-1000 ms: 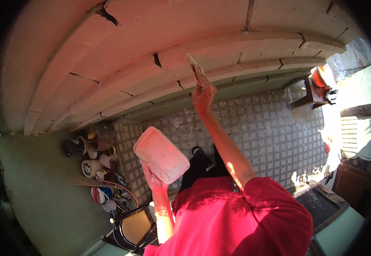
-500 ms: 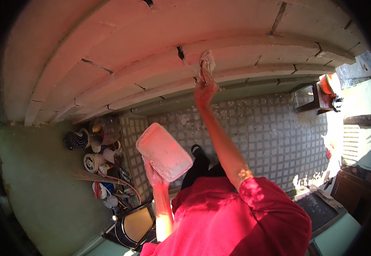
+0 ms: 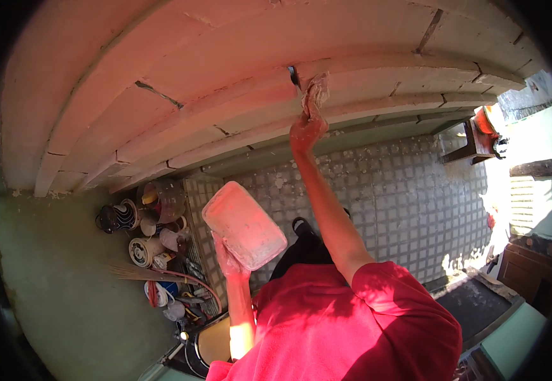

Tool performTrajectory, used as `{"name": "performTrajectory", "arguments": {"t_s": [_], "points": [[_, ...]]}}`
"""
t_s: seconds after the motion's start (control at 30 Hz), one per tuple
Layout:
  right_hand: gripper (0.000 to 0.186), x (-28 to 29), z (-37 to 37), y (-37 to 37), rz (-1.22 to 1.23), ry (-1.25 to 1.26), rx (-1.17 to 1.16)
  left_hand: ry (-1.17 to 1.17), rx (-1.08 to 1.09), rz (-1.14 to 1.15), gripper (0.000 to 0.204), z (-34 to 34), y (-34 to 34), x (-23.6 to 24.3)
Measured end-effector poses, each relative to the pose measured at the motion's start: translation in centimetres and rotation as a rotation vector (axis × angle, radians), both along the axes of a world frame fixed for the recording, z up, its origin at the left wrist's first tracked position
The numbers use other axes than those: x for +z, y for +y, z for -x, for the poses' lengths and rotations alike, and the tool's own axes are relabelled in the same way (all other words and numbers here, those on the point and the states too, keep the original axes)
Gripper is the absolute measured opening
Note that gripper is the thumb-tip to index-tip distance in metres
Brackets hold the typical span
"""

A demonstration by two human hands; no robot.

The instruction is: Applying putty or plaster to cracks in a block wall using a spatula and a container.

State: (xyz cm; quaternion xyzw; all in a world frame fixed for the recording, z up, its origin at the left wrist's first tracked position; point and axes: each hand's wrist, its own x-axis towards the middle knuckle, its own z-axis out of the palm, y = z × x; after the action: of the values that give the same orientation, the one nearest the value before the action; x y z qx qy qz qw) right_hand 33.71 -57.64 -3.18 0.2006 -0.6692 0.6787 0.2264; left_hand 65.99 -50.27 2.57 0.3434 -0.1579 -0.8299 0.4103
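My left hand [image 3: 230,257] grips the side of a pale rectangular plastic tub [image 3: 244,223], its surface smeared with whitish residue. The tub is tilted in front of my body. My right hand [image 3: 308,132], arm stretched out, is closed on a crumpled whitish rag [image 3: 316,93], which may be cloth or thin plastic. The rag is against the ledged pale wall [image 3: 238,95], just right of a dark gap [image 3: 293,75] in one ledge. Whitish smears cover both hands.
Several buckets [image 3: 141,252], a broom [image 3: 137,273] and tools crowd the floor at left, near a chair [image 3: 215,340]. Patterned tiles [image 3: 403,190] lie below. A wooden stool [image 3: 469,145] with an orange bowl [image 3: 484,120] stands at far right, a dark-topped counter [image 3: 476,308] at near right.
My right hand and the rag have moved slightly right and down along the ledge. The wall has shifted rightward in view. My left hand keeps the tub in nearly the same place.
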Motion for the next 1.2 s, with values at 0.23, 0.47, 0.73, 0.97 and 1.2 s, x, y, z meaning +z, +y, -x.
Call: {"name": "performTrajectory", "arguments": {"t_s": [0.23, 0.47, 0.73, 0.97, 1.2], "points": [[0.049, 0.7, -4.6, -0.1, 0.031, -0.083, 0.108, -0.001, -0.025, 0.001, 0.057, -1.7, -1.8, 1.2], [0.058, 5.8, -2.4, 2.4, 0.148, -0.084, -0.053, 0.009, -0.036, 0.018, 0.057, -2.6, -2.5, 1.9], [0.058, -2.2, -2.1, 1.7, -0.082, -0.017, -0.069, -0.016, -0.016, 0.030, 0.056, -3.7, -2.7, 1.4], [0.056, 1.3, 1.3, 2.3, 0.041, -0.055, -0.262, -0.042, 0.030, -0.001, 0.057, -4.2, -2.9, 2.1], [0.051, -3.3, -1.5, 1.0, -0.080, -0.082, 0.027, -0.010, 0.000, 0.009, 0.057, -3.4, -2.8, 1.7]]}}
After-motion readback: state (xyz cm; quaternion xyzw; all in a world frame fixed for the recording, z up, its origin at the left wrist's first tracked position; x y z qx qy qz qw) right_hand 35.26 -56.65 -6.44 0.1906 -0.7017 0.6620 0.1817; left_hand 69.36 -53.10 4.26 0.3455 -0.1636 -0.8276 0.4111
